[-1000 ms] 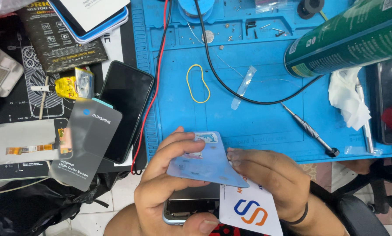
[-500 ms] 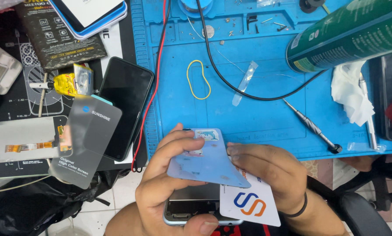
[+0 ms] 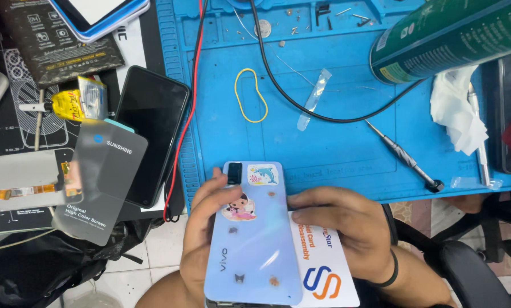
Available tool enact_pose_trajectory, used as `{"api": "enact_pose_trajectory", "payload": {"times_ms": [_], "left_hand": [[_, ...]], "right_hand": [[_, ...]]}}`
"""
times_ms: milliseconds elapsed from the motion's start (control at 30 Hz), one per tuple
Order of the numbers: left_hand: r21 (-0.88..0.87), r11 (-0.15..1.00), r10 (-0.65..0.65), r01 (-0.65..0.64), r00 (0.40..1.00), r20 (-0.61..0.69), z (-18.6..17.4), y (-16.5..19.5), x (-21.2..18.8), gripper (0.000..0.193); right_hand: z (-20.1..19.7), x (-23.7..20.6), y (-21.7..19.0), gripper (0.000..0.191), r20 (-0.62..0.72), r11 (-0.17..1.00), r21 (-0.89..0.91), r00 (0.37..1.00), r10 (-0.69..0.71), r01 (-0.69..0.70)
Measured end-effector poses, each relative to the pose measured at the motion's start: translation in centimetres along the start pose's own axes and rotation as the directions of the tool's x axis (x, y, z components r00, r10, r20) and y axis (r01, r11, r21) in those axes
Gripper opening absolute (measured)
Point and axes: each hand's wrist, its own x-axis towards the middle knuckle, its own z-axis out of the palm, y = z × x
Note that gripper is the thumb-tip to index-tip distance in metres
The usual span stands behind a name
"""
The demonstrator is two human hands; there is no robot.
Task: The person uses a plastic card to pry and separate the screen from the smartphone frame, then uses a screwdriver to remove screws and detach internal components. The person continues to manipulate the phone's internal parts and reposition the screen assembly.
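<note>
A light blue phone back cover (image 3: 255, 239) with cartoon stickers lies face up over a phone body, at the near edge of the blue work mat (image 3: 335, 148). My left hand (image 3: 201, 234) grips its left side, thumb on the cover. My right hand (image 3: 346, 228) holds a white plastic card (image 3: 324, 268) with an orange and blue logo, its edge slid under the cover's right side.
On the mat: a precision screwdriver (image 3: 403, 155), yellow rubber band (image 3: 251, 94), black cable (image 3: 301, 102), red wire (image 3: 188, 114), white tissue (image 3: 457, 111), green spray can (image 3: 455, 34). A black phone (image 3: 153, 134), glue tube (image 3: 67, 105) and screen packaging (image 3: 98, 182) lie left.
The cover now lies flatter and shows more of its face. The white card has slid further along the cover's right side. Both hands stay on the phone.
</note>
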Motion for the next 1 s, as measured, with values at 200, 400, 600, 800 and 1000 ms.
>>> {"api": "enact_pose_trajectory", "payload": {"times_ms": [200,400,600,800,1000], "left_hand": [[0.306,0.854,0.356,-0.420,0.902,0.245,0.5,-1.1,-0.1,0.029],[0.397,0.779,0.411,-0.485,0.874,0.260,1.9,-1.6,0.1,0.033],[0.426,0.757,0.444,-0.496,0.868,0.222,2.7,-2.0,-0.1,0.030],[0.426,0.735,0.505,-0.528,0.845,0.176,3.3,-2.6,-0.3,0.027],[0.525,0.730,0.444,-0.439,0.887,0.125,4.3,-1.7,0.1,0.023]], "right_hand": [[-0.3,0.5,0.3,0.063,-0.065,0.984,0.090,0.985,0.157,-0.151],[-2.6,1.7,-1.0,0.042,-0.229,0.886,-0.136,0.884,0.407,-0.443],[-8.0,2.3,-1.3,0.032,-0.553,0.925,-0.326,0.833,-0.019,-0.195],[-14.3,5.7,3.7,0.085,-0.300,0.744,-0.667,0.901,-0.313,0.037],[-14.7,9.7,4.2,0.098,-0.370,0.582,-0.813,0.777,-0.509,-0.005]]}}
